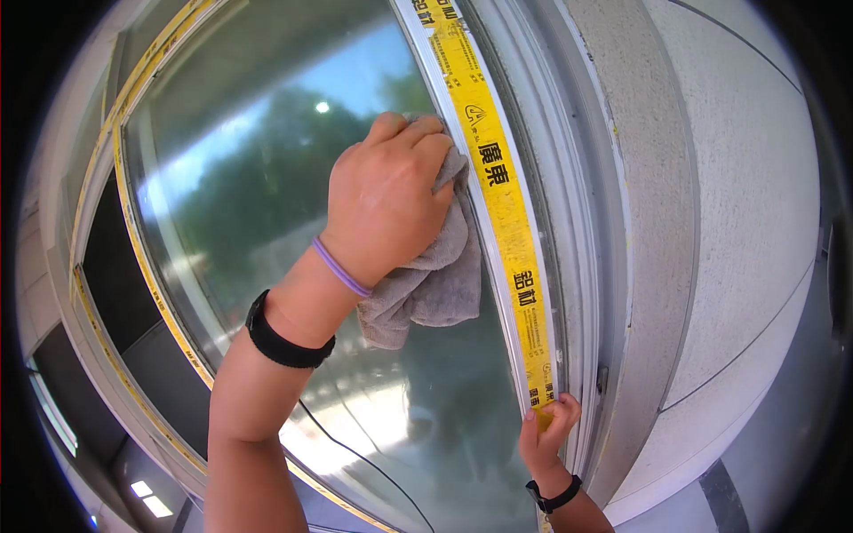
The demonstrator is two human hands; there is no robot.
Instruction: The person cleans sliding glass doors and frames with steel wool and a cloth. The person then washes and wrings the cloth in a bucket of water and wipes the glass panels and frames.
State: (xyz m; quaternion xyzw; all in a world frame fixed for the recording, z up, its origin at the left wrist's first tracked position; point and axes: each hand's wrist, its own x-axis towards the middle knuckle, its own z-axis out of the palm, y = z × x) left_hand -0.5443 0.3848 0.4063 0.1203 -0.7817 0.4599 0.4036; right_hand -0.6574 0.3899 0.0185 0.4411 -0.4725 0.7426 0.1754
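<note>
On the glass pane (pixel 258 195), close beside the yellow-taped frame bar (pixel 502 200), the left hand (pixel 391 200) presses a grey cloth (pixel 444 280). Its fingers are curled and closed on the bunched cloth, of which the loose folds hang below the palm. The right hand (pixel 553 435) is lower, at the same bar; its fingers are partly bent, with the thumb on the tape side, but I cannot tell if it grips firmly or only rests. It seems to be a wiping step, near the pane's edge. Moving the cloth there would call for even pressure, a secure hold of the folds, and some care not to catch the tape.
</note>
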